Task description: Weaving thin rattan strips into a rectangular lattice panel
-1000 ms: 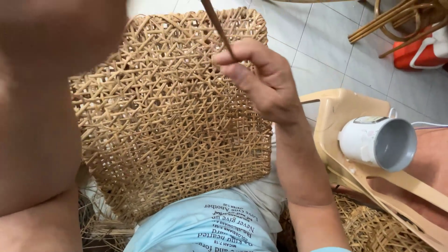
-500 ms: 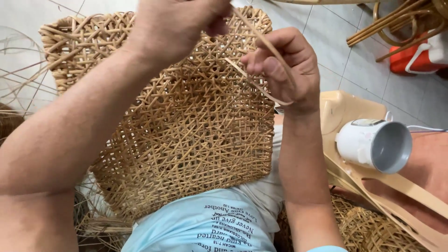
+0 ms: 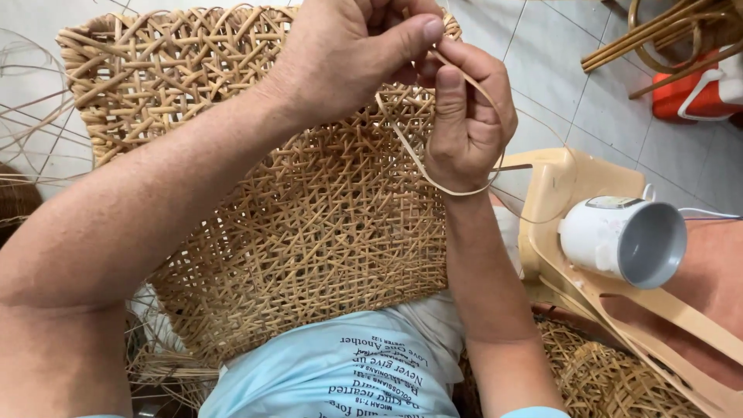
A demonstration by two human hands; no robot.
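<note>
— Where's the strip [image 3: 422, 162] now?
— Looped against the panel's [image 3: 309, 224] top edge, pinched by both hands: left hand [image 3: 348, 58] has come in beside right [image 3: 464, 116].
— Meaning?
— Probably threading it, beside the cup [image 3: 619, 236].

The floor [image 3: 557, 70] is covered with pale grey square tiles with thin darker joints. On it, at the far right, stands an orange and white container [image 3: 696, 89], and just beside it rest some curved rattan frame pieces [image 3: 658, 31]. On the left side, thin loose cane strands [image 3: 31, 147] lie spread over the tiles. A beige plastic chair [image 3: 588, 232] stands on the floor at the right, and a white cup [image 3: 623, 240] lies on its side on that chair, with its open mouth turned to the right.
</note>
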